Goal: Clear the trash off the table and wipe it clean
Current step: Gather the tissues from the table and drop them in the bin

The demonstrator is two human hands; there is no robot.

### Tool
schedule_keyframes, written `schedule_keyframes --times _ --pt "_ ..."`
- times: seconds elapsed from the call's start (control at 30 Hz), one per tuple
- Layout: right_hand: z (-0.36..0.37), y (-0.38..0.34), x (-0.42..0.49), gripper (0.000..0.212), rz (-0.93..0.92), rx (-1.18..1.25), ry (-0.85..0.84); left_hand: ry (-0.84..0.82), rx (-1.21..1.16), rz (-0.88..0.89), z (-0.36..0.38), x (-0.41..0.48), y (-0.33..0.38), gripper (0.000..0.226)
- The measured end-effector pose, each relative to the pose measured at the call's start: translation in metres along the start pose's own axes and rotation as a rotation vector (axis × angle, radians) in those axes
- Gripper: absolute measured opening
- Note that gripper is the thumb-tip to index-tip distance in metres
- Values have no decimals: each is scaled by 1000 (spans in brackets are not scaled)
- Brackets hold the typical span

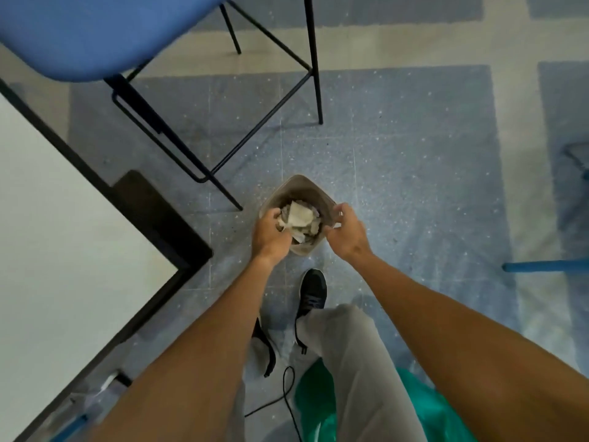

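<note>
A small grey waste bin (pixel 307 189) stands on the floor in front of my feet, holding crumpled white paper trash (pixel 300 220). My left hand (pixel 271 236) reaches into the bin's left side, fingers curled on the crumpled paper. At the bin's right rim, my right hand (pixel 345 229) grips the edge. The white table (pixel 63 237) with its black frame fills the left of the view; the part in view is bare.
A blue chair (pixel 105 33) on thin black legs (pixel 314 59) stands behind the bin. A black cable (pixel 288 397) and a green bag (pixel 318 406) lie by my legs and black shoes (pixel 311 295). A blue bar (pixel 541 267) juts in at right.
</note>
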State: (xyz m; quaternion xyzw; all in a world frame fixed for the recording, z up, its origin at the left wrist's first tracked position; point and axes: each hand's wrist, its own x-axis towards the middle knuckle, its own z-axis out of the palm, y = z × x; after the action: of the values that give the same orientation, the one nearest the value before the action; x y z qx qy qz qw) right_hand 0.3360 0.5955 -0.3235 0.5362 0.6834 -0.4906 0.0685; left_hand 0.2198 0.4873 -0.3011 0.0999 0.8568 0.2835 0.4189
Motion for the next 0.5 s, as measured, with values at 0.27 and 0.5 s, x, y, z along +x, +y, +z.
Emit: schedule_keyframes --times 0.27,0.5 --pt "-60 -116 -94 52 -211 -70 50 40 273 392 -89 -93 76 46" --pt "-69 -208 -188 61 -416 -42 85 181 270 709 -202 -179 93 47"
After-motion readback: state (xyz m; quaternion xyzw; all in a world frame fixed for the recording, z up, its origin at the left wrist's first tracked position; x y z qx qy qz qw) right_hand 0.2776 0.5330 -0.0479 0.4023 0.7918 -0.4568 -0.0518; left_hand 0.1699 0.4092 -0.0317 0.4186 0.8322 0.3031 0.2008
